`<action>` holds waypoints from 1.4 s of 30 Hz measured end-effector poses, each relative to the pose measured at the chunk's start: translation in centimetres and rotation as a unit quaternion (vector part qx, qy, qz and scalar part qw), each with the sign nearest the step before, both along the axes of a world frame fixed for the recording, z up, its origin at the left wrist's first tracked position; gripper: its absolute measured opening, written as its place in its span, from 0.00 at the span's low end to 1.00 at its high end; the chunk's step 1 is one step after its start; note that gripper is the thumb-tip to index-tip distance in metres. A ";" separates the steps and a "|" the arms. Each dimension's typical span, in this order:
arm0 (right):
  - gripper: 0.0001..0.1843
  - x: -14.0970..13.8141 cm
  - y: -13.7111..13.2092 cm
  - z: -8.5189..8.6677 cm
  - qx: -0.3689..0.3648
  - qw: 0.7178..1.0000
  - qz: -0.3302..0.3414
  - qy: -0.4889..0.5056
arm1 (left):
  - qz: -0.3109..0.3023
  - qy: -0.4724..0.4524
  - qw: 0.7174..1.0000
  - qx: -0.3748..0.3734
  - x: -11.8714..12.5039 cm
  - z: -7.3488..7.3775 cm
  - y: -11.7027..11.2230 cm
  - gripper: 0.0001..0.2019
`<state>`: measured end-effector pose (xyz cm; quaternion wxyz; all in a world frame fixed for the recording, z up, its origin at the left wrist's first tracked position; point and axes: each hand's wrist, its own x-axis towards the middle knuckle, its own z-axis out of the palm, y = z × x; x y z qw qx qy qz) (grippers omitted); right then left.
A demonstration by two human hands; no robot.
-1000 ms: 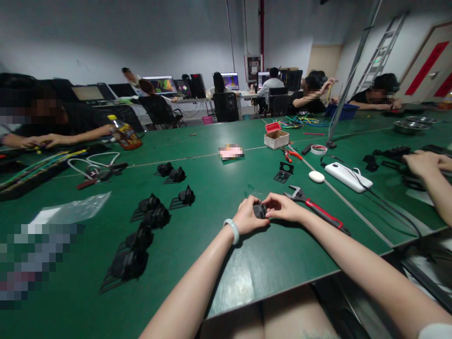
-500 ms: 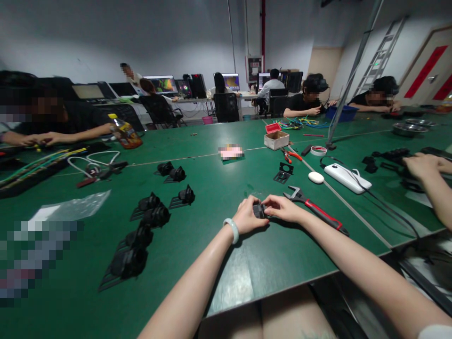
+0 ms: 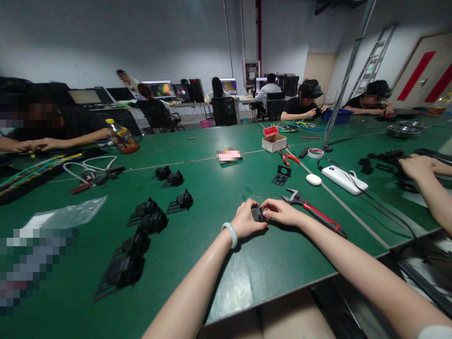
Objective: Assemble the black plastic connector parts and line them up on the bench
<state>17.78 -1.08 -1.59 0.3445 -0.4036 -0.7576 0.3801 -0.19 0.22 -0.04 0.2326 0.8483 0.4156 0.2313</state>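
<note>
Between my two hands is a small black ribbed plastic part (image 3: 258,214), held just above or on the green table (image 3: 226,263); I cannot tell which. My left hand (image 3: 246,220), with a pale bangle at the wrist, grips it from the left, fingers wrapped round. From the right, my right hand (image 3: 280,210) pinches its other side, and the fingertips partly cover it. Close to my right forearm lies an adjustable wrench (image 3: 314,212) with a red and black handle. Beyond the hands a black angled bracket (image 3: 281,175) with a round hole rests on the table.
Several black assemblies on brackets (image 3: 151,219) stand at the left. Further right are a white soap-like object (image 3: 313,179), a white power bank (image 3: 344,180) with a cable, pliers (image 3: 290,158), a tape roll (image 3: 315,153) and a small box (image 3: 274,143). A co-worker's hand (image 3: 418,167) is at the right.
The view has shifted slightly, so the background sits a little lower and to the left. Both hands keep hold of the black part in nearly the same pose.
</note>
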 end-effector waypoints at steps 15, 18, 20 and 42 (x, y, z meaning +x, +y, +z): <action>0.15 0.1 -0.1 0.7 -0.036 0.999 0.026 0.021 | 0.009 -0.005 1.000 -0.001 0.1 0.1 -0.1 0.24; 0.17 0.2 -0.1 0.8 -0.059 0.997 0.043 0.040 | 0.010 -0.006 1.000 -0.001 0.1 0.1 -0.1 0.25; 0.18 0.3 -0.2 0.8 -0.076 0.994 0.049 0.055 | 0.012 -0.010 1.000 -0.006 0.1 0.2 -0.2 0.25; 0.21 0.0 -0.3 0.7 -0.043 0.993 0.053 0.099 | 0.002 0.004 1.000 0.007 -0.1 0.1 -0.1 0.25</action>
